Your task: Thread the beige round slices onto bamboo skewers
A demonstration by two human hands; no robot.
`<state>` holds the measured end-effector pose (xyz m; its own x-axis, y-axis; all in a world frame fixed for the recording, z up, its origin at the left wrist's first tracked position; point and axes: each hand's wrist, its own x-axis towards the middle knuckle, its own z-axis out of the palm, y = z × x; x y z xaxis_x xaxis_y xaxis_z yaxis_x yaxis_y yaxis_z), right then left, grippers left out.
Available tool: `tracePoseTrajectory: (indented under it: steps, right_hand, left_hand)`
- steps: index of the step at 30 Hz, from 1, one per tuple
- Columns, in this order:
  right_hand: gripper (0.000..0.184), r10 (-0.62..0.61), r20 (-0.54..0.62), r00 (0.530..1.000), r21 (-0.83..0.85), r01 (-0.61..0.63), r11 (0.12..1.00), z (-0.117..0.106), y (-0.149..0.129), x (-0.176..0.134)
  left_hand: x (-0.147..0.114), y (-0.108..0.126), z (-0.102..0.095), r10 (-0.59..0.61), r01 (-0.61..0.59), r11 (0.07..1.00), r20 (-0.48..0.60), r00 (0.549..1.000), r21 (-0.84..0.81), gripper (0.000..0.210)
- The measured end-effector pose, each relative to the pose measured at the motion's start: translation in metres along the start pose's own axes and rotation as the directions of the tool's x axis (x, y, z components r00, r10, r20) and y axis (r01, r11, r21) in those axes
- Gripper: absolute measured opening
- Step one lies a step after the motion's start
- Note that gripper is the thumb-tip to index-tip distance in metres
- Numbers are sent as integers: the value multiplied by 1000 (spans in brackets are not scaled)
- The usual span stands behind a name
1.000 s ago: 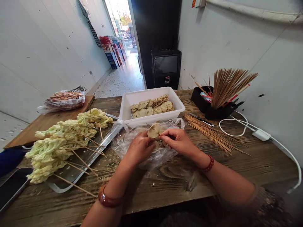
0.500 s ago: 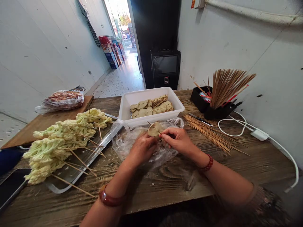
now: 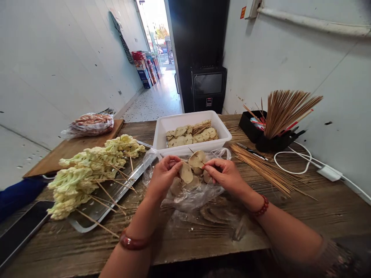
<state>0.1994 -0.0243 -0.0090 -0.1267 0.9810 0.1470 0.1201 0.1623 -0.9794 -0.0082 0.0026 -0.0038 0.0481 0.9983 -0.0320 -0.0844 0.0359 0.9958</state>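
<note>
My left hand (image 3: 162, 178) pinches a thin, pale round slice (image 3: 186, 173), possibly potato, between thumb and fingers. In my right hand (image 3: 224, 175) is a thin wooden skewer (image 3: 190, 150) that carries pale slices (image 3: 197, 157); how many is hard to tell. The held slice is beside the threaded ones, near but not on the skewer. Below both hands, a clear plastic bag (image 3: 193, 202) lies open with more slices (image 3: 193, 182) in it. Just behind stands a white plastic tub (image 3: 191, 147) with several skewers of such slices (image 3: 180, 139).
Cauliflower skewers (image 3: 84, 170) lie on a metal tray (image 3: 143, 168) at left, before a wooden board (image 3: 46, 158) with a bagged item (image 3: 91, 124). Loose skewers (image 3: 263, 173), a black holder (image 3: 252, 127) of upright sticks and a white cable (image 3: 329, 173) are at right. A phone (image 3: 24, 231) lies lower left.
My left hand has moved up and away from the skewer and now shows a separate slice. My right hand still holds the skewer. The whole view has shifted slightly.
</note>
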Motion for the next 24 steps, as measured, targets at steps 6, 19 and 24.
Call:
tracePoseTrajectory:
  steps: [6,19,24]
  right_hand:
    - [18,30,-10,999,57,-30,998,2,3,1]
    - [21,67,68,995,55,-71,996,8,0,-8]
    - [19,75,117,990,-9,-75,997,14,1,-10]
  left_hand:
    - [0,5,1,-146,142,939,12,989,-314,49]
    - [3,0,-2,-150,128,911,-27,988,-392,41]
    - [5,0,-5,-121,74,915,-93,988,-398,31]
